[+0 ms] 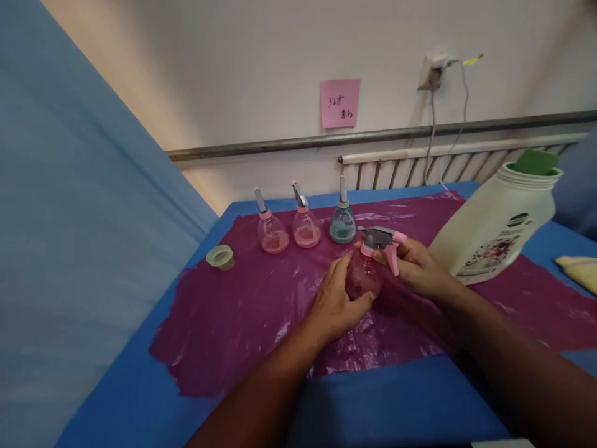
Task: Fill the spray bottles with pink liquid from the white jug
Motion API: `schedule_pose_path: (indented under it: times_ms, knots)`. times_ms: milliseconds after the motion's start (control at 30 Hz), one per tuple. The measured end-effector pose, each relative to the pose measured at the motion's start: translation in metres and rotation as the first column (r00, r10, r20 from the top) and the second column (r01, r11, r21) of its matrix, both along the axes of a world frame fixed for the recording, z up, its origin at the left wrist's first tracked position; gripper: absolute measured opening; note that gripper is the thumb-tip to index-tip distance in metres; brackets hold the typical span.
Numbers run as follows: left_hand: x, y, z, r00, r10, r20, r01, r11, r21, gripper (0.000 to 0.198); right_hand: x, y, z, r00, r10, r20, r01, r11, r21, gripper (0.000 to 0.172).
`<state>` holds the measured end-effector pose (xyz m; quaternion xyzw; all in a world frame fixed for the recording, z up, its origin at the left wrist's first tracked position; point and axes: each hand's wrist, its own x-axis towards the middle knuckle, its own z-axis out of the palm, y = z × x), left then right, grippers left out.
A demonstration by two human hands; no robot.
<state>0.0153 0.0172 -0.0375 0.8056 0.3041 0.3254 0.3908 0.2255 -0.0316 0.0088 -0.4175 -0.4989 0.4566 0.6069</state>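
My left hand [336, 300] wraps around the round body of a small clear pink spray bottle [364, 278] standing on the purple plastic sheet [242, 311]. At the bottle's top, my right hand [416, 267] closes its fingers around the neck under the grey and pink trigger head [383, 239]. Three more small spray bottles stand in a row behind: two pink ones [272, 231] [306, 225] and a teal one [342, 221].
A large white jug [494, 225] with a green funnel-like piece in its mouth leans at the right. A green cap [220, 256] lies at the left on the sheet. A yellow cloth [581, 271] sits far right. Blue cloth [396, 404] covers the table; a radiator and wall stand behind.
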Motion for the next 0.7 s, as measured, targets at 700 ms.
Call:
schedule_pose_path:
  times_ms: [700]
  knots:
    - [0.002, -0.003, 0.01, 0.999, -0.025, 0.039, 0.028, 0.996, -0.08, 0.092, 0.011, -0.006, -0.013, 0.968, -0.047, 0.247, 0.026, 0.996, 0.089, 0.035]
